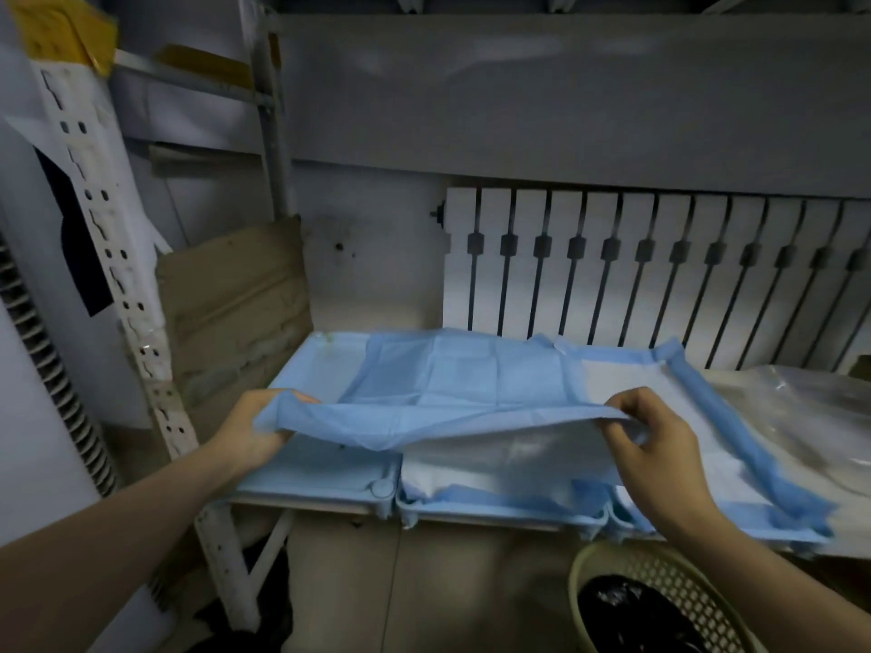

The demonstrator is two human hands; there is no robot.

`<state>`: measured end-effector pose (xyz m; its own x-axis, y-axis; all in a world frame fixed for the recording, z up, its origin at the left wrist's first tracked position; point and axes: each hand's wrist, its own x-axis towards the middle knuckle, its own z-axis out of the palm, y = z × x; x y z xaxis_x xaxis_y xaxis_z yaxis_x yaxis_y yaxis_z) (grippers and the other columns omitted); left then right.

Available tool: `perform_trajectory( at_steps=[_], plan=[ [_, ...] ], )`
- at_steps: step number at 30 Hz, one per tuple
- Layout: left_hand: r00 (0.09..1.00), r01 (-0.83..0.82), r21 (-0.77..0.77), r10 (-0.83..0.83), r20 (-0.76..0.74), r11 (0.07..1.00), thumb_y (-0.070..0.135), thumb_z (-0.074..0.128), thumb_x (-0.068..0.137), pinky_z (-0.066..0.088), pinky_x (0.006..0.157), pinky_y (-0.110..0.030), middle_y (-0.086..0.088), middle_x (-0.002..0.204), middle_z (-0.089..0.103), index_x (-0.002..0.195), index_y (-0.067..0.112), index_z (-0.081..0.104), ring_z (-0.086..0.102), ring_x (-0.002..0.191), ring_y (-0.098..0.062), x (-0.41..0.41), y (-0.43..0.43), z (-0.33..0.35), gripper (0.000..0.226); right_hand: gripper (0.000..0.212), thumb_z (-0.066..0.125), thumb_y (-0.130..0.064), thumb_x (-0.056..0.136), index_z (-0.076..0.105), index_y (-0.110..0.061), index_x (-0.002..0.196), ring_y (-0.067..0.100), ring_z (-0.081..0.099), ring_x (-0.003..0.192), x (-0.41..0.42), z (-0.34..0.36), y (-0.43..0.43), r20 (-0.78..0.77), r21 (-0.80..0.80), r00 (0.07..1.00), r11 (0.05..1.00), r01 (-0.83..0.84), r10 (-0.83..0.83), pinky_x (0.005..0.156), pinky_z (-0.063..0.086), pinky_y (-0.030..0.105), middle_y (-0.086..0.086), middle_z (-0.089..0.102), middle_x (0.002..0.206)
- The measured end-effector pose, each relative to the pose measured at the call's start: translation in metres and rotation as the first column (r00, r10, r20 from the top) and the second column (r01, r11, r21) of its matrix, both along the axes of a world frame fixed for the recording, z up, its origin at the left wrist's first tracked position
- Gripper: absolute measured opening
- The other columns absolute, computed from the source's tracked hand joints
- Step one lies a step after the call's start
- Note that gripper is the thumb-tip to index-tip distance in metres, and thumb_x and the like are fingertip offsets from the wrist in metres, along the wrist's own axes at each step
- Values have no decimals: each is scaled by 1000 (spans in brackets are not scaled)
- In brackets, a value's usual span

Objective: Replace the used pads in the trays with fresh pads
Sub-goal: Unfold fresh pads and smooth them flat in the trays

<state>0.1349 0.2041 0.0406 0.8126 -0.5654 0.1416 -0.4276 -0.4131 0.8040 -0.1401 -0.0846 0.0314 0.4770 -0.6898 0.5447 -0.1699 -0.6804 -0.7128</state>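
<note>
A blue pad (452, 384) is stretched above two light blue trays on a low shelf. My left hand (257, 428) grips its near left corner, and my right hand (653, 440) pinches its near right edge. The left tray (320, 483) shows bare plastic under the lifted pad. The middle tray (499, 509) holds a white pad with a blue border. Further right lies another blue-bordered white pad (735, 459), which hangs over the shelf's front edge.
A beige mesh basket (660, 600) with a black bag inside stands on the floor at the lower right. A white radiator (660, 271) is behind the shelf. Cardboard (235, 304) leans at the left beside a perforated metal rack post (118, 256). Clear plastic wrap (810, 417) lies at the right.
</note>
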Motion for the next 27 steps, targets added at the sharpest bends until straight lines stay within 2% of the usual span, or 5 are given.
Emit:
perform_trajectory(
  at_steps=[4,9,14,20,27],
  plan=[
    [996,-83,-10,83,-12,996,-17,56,85,51,70,-22,-17,102,67,99,-7,69,64,77,-6,-5,6,-23,21,26,56,4,84,57,-20,73,11,56,70,-3,-13,6,-39,64,999,998,-4,6,54,45,26,-5,62,74],
    [980,-199,-82,198,-17,977,0,59,91,37,79,-31,-9,104,59,116,-1,61,55,92,-24,-1,5,-31,25,17,54,-1,87,59,-13,75,12,53,67,6,-8,10,21,118,999,993,-27,25,60,44,33,-2,60,71],
    [957,-286,-190,290,-9,939,29,64,91,34,56,-28,-9,69,56,70,6,60,51,69,-22,14,15,-21,31,16,54,-2,86,59,-14,75,16,50,68,21,2,6,172,219,985,974,-56,18,61,40,30,5,60,73],
    [943,-317,-17,317,98,948,30,57,94,27,56,-32,-16,65,45,65,6,44,42,61,-22,31,28,-42,40,7,58,-9,88,61,-15,90,18,51,69,36,-14,3,110,376,993,924,-72,33,61,42,32,9,62,82],
    [948,-316,83,310,75,945,33,55,96,35,58,-32,-24,78,58,80,-7,57,51,68,-27,33,21,-61,42,25,62,2,86,58,-14,104,27,61,70,47,-34,-4,-60,447,998,893,50,-26,63,57,44,13,62,93]
  ],
)
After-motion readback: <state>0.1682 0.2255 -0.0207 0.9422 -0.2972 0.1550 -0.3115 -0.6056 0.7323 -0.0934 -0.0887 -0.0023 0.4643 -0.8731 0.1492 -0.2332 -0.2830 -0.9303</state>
